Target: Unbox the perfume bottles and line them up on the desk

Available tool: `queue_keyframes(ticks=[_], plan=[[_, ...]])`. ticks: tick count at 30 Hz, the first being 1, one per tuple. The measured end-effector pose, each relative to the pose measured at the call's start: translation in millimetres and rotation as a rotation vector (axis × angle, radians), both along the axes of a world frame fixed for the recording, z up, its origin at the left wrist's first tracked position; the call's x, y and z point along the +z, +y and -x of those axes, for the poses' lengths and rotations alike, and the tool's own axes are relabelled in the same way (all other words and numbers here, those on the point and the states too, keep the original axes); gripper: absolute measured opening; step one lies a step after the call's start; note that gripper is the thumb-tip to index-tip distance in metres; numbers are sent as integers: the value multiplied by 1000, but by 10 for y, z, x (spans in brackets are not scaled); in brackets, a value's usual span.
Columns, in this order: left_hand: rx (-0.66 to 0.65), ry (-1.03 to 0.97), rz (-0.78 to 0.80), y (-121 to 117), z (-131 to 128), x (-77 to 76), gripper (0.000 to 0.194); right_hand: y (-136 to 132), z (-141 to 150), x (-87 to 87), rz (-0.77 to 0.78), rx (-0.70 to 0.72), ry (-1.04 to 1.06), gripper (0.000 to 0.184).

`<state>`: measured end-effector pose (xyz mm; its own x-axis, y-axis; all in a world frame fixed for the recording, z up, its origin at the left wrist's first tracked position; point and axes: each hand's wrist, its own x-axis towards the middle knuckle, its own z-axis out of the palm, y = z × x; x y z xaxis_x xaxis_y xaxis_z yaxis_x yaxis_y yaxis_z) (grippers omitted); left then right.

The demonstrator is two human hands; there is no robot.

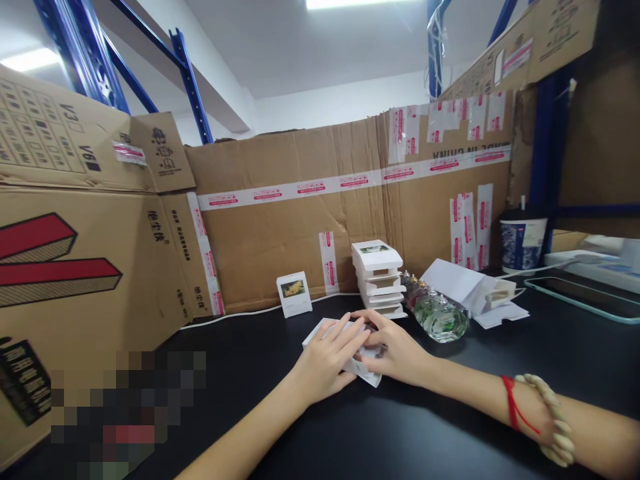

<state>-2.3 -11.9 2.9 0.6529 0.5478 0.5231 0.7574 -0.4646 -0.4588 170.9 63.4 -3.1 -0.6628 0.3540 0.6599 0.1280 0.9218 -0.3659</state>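
A small white box (315, 331) lies on the black tabletop in front of me, mostly covered by both hands. My left hand (332, 353) rests across its top with fingers extended, the thumb along the near side, holding it. At the box's right end, my right hand (393, 348) curls its fingers and thumb around the edges. Something shiny shows faintly between those fingers, too covered to identify. Just behind stands another white box (295, 295) with a yellow flower picture. Several flat white boxes (379, 280) are stacked beyond my right hand.
Several glass perfume bottles (441, 319) stand right of the stack, beside folded white cardboard (463, 283). Farther right are a patterned paper cup (523, 241) and a phone (590, 300). Cardboard walls (280, 247) enclose the back and left. A white cable (240, 319) runs along the rear.
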Motion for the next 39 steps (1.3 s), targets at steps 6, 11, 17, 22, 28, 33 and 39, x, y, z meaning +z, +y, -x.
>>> queue_keyframes(ticks=[6,11,17,22,28,33,39], plan=[[6,-31,20,19,1,-3,44,18,-56,-37,-161,-88,-34,14],[3,-45,13,16,2,17,40,46,-109,-27,-120,-62,-69,15],[27,28,5,14,65,29,40,47,-169,21,-11,31,-55,14],[0,71,-37,34,148,19,43,30,-186,-1,18,66,-10,17],[-13,56,-57,52,170,10,40,27,-226,6,-7,61,6,17],[-11,56,-65,38,140,39,37,18,-265,28,-42,64,-9,15],[23,37,-35,31,131,47,37,17,-256,33,-56,69,36,15]])
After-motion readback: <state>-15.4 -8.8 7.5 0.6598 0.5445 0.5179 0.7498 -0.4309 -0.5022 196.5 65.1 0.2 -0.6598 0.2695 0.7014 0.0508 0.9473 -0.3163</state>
